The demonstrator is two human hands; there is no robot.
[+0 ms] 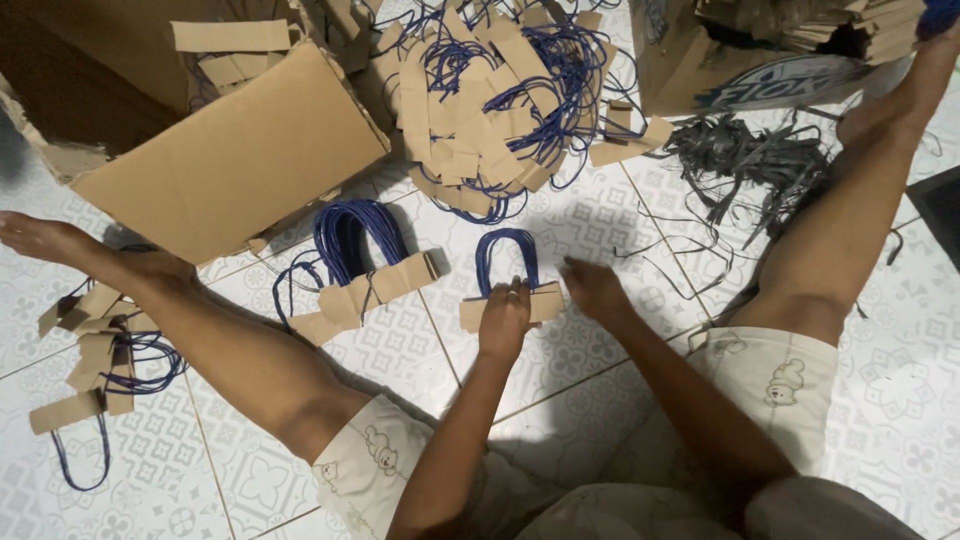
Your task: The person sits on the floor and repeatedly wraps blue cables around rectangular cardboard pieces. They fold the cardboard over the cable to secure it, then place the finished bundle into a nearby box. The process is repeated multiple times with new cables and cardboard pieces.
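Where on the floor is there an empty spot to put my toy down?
Bare tile lies just right of the right hand, before the grey strips, and between the tied bundle and the stack under the left hand. The top, by the big handle pile, is crowded.

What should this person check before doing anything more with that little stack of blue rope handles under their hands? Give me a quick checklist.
1. Left hand pressing on the small stack of handles: ok, fingers rest on its cardboard strip.
2. Right hand free: ok, it hovers beside the stack and seems to hold nothing.
3. Stack's blue loops aligned: ok, they arch together.
4. Tied bundle kept apart: ok, it lies to the left, not touching the stack.
5. Loose pile within reach: cannot tell.
6. Grey strips kept off the stack: ok, they lie off to the right.
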